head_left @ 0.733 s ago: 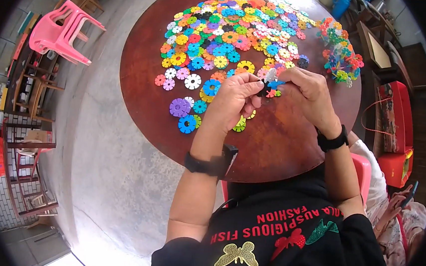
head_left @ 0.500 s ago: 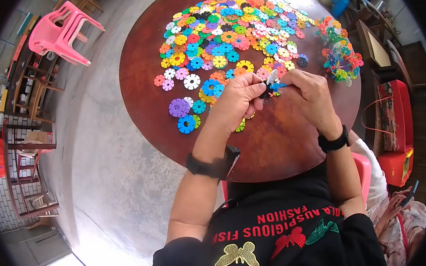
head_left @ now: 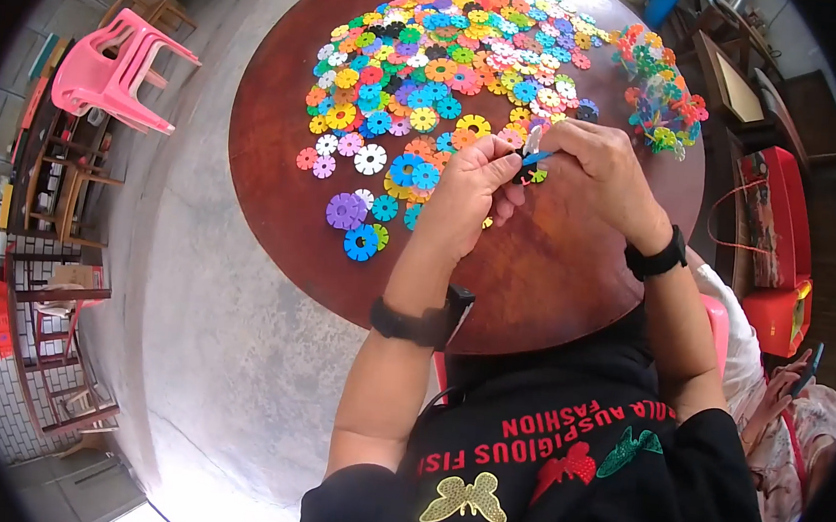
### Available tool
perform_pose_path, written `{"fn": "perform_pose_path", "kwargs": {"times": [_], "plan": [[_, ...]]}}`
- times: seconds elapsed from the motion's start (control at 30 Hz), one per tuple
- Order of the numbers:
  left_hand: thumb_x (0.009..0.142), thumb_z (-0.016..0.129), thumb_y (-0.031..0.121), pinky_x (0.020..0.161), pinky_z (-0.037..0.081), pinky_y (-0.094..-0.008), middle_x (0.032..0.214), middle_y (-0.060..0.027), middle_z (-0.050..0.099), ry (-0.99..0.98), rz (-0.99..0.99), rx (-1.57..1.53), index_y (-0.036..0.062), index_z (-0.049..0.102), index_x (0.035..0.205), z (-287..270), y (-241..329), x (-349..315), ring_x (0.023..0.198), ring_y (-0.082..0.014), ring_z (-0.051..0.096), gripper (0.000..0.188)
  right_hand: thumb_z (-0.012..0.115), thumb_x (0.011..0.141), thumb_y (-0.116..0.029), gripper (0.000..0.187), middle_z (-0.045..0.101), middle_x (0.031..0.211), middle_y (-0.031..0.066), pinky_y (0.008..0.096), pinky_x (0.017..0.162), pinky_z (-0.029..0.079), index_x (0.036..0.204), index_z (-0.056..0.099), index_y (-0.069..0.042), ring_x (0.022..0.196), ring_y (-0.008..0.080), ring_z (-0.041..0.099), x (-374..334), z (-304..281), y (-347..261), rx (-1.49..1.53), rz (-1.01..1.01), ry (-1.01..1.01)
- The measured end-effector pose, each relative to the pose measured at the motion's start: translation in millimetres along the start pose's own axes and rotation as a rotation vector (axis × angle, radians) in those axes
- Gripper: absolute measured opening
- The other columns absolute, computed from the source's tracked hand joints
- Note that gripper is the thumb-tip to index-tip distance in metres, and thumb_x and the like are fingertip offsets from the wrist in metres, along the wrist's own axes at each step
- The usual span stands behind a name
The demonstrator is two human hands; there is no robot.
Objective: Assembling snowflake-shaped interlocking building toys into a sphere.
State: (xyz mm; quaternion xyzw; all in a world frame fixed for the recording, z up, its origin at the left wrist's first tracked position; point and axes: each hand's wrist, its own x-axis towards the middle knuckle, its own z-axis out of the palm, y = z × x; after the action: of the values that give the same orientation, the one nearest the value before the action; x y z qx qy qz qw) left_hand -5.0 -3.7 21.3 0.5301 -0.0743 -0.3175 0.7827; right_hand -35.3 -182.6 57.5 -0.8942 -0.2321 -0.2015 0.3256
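Note:
Over the round table, my left hand (head_left: 468,188) pinches a black notched plastic disc (head_left: 523,175) between thumb and fingers. My right hand (head_left: 604,170), fingers closed, grips a blue notched disc (head_left: 537,159) that shows almost edge-on and meets the black one. Whether the two are slotted together I cannot tell. A whitish disc (head_left: 535,137) stands up just behind them, and a bit of green (head_left: 540,176) shows below the blue. My fingers partly cover this small cluster. Nearest to my left hand lie loose blue (head_left: 406,170) and purple (head_left: 347,211) discs.
Many coloured notched discs (head_left: 441,70) spread over the far part of the brown table (head_left: 573,283). A built-up cluster of joined discs (head_left: 664,102) stands at the far right. Stacked pink chairs (head_left: 109,70) are on the left. A person holding a phone (head_left: 806,370) sits at right.
The blue disc has turned from slanted to nearly edge-on against the black disc. My right hand has tilted slightly, and the left keeps its pinch.

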Motion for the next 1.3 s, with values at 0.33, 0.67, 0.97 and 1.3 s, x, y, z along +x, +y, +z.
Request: {"fn": "perform_pose_path", "kwargs": {"times": [0.33, 0.67, 0.97, 1.3], "plan": [[0.091, 0.059, 0.011, 0.058, 0.053, -0.0268, 0.089, -0.0099, 0.066, 0.172, 0.147, -0.280, 0.0042, 0.055, 0.096, -23, 1, 8, 0.072, -0.0156, 0.066, 0.010, 0.062, 0.079, -0.013, 0.022, 0.057, 0.093, 0.0118, 0.0386, 0.070, 0.052, 0.100, 0.057, -0.008, 0.085, 0.0284, 0.061, -7, 37, 38, -0.375, -0.012, -0.305], [0.089, 0.059, 0.007, 0.062, 0.057, -0.0321, 0.085, -0.0127, 0.067, 0.119, 0.183, -0.315, 0.0042, 0.056, 0.093, -23, 4, 5, 0.071, -0.0179, 0.067, 0.007, 0.060, 0.080, -0.009, 0.018, 0.058, 0.087, 0.0130, 0.0418, 0.064, 0.049, 0.098, 0.059, -0.007, 0.079, 0.0315, 0.061, -14, 36, 23, -0.293, 0.143, -0.278], [0.091, 0.058, 0.012, 0.054, 0.054, -0.0277, 0.078, -0.0101, 0.066, 0.163, 0.104, -0.204, 0.0029, 0.053, 0.097, -12, 4, 3, 0.061, -0.0148, 0.063, 0.012, 0.065, 0.076, 0.000, 0.010, 0.057, 0.076, 0.0090, 0.0320, 0.060, 0.045, 0.084, 0.059, -0.002, 0.067, 0.0239, 0.057, 4, 12, -13, 0.060, 0.132, 0.194], [0.090, 0.058, 0.013, 0.045, 0.048, -0.0242, 0.068, -0.0067, 0.063, 0.117, 0.079, -0.165, 0.0024, 0.055, 0.091, -7, 4, 1, 0.052, -0.0123, 0.059, 0.011, 0.066, 0.078, -0.004, 0.008, 0.056, 0.075, 0.0087, 0.0336, 0.057, 0.045, 0.083, 0.060, -0.004, 0.064, 0.0248, 0.057, 0, 14, -14, 0.025, 0.107, 0.190]]}}
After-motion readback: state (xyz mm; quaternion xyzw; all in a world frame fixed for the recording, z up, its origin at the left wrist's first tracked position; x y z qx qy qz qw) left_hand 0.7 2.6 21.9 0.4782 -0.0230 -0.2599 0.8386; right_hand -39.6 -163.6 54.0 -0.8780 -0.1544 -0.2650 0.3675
